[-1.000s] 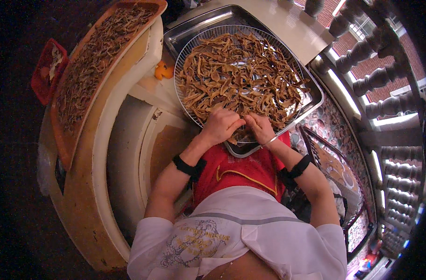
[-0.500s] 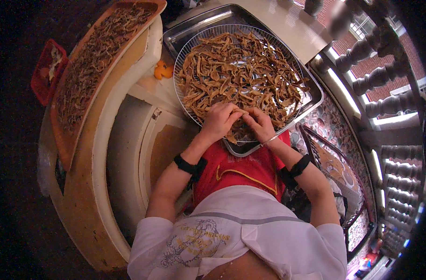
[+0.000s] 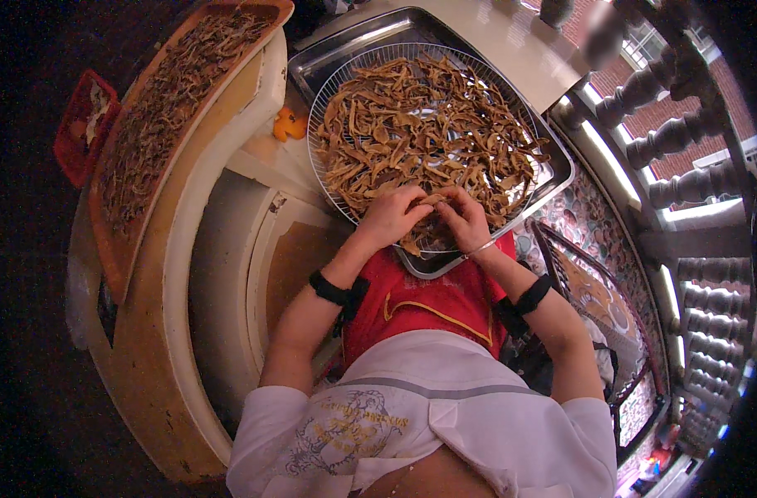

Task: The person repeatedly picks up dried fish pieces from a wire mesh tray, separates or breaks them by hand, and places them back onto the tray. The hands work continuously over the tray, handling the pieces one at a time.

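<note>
A round wire rack (image 3: 315, 158) carries a spread of brown dried strips (image 3: 395, 124), wrinkled like dried vegetable. It rests on a rectangular metal tray (image 3: 561, 170). Over the rack's near edge, my left hand (image 3: 393, 216) is closed, thumb and fingers pinching one end of a small dried strip (image 3: 432, 200). My right hand (image 3: 466, 217), a bracelet at its wrist, pinches the same strip from the other side. The two hands nearly touch at the fingertips. Loose strips lie beneath and around them; part of the pinched piece is hidden by my fingers.
On the left, a long orange tray (image 3: 129, 216) of thinner dried shreds sits on a curved cream cabinet (image 3: 179, 274). Beside it is a red basket (image 3: 84, 133). An orange object (image 3: 290, 124) lies left of the rack. A balustrade (image 3: 677, 141) and a folding chair (image 3: 603, 299) stand at right.
My right fingers have risen slightly and curl more over the strip. The left hand has barely shifted, and both hands stay at the same spot over the rack.
</note>
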Demonstrator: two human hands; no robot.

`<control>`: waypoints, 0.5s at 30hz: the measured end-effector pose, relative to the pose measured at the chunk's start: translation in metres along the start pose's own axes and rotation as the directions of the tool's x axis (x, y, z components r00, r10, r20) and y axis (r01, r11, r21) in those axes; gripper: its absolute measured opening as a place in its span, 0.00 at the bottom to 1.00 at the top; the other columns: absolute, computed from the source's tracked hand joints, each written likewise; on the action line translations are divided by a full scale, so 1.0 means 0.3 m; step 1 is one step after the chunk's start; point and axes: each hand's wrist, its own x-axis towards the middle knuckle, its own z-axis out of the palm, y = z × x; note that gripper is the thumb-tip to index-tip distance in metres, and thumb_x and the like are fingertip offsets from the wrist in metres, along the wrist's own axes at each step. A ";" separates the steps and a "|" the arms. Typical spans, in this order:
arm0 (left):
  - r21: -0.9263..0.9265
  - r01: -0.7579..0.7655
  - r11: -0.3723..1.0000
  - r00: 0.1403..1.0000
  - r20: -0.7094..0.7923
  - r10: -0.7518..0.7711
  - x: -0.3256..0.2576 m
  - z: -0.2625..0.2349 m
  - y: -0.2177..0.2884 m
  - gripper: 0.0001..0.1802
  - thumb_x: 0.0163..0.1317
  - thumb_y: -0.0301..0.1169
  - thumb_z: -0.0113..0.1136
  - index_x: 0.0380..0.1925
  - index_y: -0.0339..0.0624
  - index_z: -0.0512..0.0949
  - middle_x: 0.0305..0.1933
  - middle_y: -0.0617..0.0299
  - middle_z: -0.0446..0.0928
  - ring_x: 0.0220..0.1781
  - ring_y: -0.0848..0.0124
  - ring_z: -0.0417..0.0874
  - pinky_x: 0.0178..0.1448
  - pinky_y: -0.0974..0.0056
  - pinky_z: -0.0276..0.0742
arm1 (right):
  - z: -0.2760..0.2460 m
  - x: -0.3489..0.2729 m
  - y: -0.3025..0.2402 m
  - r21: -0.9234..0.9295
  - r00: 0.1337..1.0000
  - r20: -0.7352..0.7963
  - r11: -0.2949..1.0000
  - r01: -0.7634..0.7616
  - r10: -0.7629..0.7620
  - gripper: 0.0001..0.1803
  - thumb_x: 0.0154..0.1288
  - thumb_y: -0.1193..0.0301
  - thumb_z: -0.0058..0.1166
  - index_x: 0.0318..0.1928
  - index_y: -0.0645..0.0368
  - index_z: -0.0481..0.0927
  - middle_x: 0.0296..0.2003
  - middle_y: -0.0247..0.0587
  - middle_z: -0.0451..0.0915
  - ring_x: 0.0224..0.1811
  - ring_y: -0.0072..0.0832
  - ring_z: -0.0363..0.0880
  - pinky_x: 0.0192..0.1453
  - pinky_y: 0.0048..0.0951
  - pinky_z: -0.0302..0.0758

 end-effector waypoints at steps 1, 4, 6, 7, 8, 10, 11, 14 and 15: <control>0.011 -0.029 1.000 0.998 -0.052 0.030 0.000 0.005 -0.004 0.12 0.56 0.36 0.59 0.33 0.38 0.77 0.32 0.52 0.76 0.39 0.58 0.78 0.41 0.60 0.72 | -0.001 0.000 -0.009 -0.003 1.000 -0.003 1.000 -0.001 0.001 0.13 0.61 0.72 0.51 0.46 0.63 0.73 0.36 0.43 0.79 0.40 0.30 0.78 0.46 0.29 0.72; -0.023 -0.046 0.999 0.992 -0.121 0.043 -0.002 0.010 -0.007 0.12 0.55 0.33 0.60 0.34 0.36 0.76 0.34 0.53 0.76 0.39 0.58 0.77 0.43 0.59 0.72 | -0.008 0.001 -0.042 -0.024 0.998 0.003 0.998 -0.065 0.065 0.13 0.61 0.72 0.51 0.46 0.63 0.73 0.36 0.43 0.79 0.40 0.30 0.78 0.47 0.29 0.72; 0.005 -0.072 0.997 0.992 -0.100 0.072 -0.001 0.009 -0.011 0.11 0.55 0.33 0.60 0.34 0.36 0.76 0.34 0.53 0.76 0.40 0.57 0.77 0.44 0.59 0.71 | -0.010 0.005 -0.013 -0.001 0.999 0.007 0.999 -0.044 0.044 0.13 0.61 0.72 0.51 0.45 0.63 0.73 0.36 0.43 0.79 0.40 0.29 0.77 0.47 0.28 0.72; 0.019 -0.085 0.996 0.992 -0.091 0.086 -0.002 0.008 -0.014 0.11 0.55 0.33 0.60 0.34 0.36 0.76 0.33 0.53 0.76 0.40 0.57 0.77 0.44 0.59 0.71 | -0.009 0.007 -0.005 0.010 0.999 0.011 0.999 -0.033 0.033 0.13 0.60 0.72 0.51 0.45 0.63 0.73 0.36 0.42 0.79 0.40 0.29 0.77 0.48 0.28 0.72; 0.030 -0.105 0.994 0.990 -0.095 0.107 -0.002 0.009 -0.019 0.11 0.56 0.32 0.59 0.35 0.36 0.76 0.33 0.53 0.76 0.39 0.58 0.78 0.43 0.60 0.72 | -0.008 0.007 0.000 0.027 1.000 0.011 0.999 -0.028 0.028 0.13 0.60 0.72 0.51 0.46 0.63 0.73 0.36 0.42 0.79 0.40 0.28 0.77 0.48 0.28 0.72; 0.053 -0.144 0.988 0.983 -0.103 0.149 -0.003 0.013 -0.032 0.10 0.57 0.31 0.58 0.36 0.36 0.76 0.33 0.54 0.76 0.36 0.61 0.79 0.41 0.61 0.73 | -0.005 0.007 0.002 0.062 1.000 0.013 0.998 -0.019 0.018 0.14 0.60 0.72 0.52 0.46 0.62 0.73 0.36 0.42 0.79 0.40 0.28 0.77 0.48 0.28 0.71; -0.009 -0.099 0.995 0.991 -0.095 0.098 -0.004 0.014 -0.033 0.10 0.58 0.30 0.57 0.37 0.36 0.76 0.32 0.55 0.76 0.35 0.63 0.79 0.39 0.62 0.74 | -0.004 0.007 0.002 0.085 0.999 0.022 0.995 -0.047 0.045 0.14 0.60 0.71 0.52 0.47 0.62 0.73 0.36 0.41 0.79 0.40 0.27 0.77 0.48 0.27 0.71; -0.184 0.032 0.982 0.997 -0.058 -0.043 -0.005 0.016 -0.032 0.09 0.60 0.28 0.54 0.39 0.36 0.76 0.32 0.58 0.77 0.30 0.69 0.80 0.35 0.65 0.75 | -0.001 0.007 -0.004 0.148 0.995 0.050 0.985 -0.094 0.087 0.16 0.61 0.69 0.54 0.47 0.62 0.74 0.37 0.40 0.79 0.41 0.26 0.76 0.49 0.27 0.71; -0.237 0.070 0.969 0.996 -0.044 -0.083 -0.003 0.015 -0.032 0.09 0.60 0.27 0.54 0.39 0.36 0.76 0.32 0.58 0.77 0.29 0.70 0.80 0.35 0.65 0.75 | 0.004 0.007 -0.006 0.167 0.995 0.059 0.982 -0.086 0.077 0.16 0.61 0.68 0.54 0.47 0.62 0.74 0.37 0.40 0.79 0.41 0.26 0.76 0.49 0.27 0.71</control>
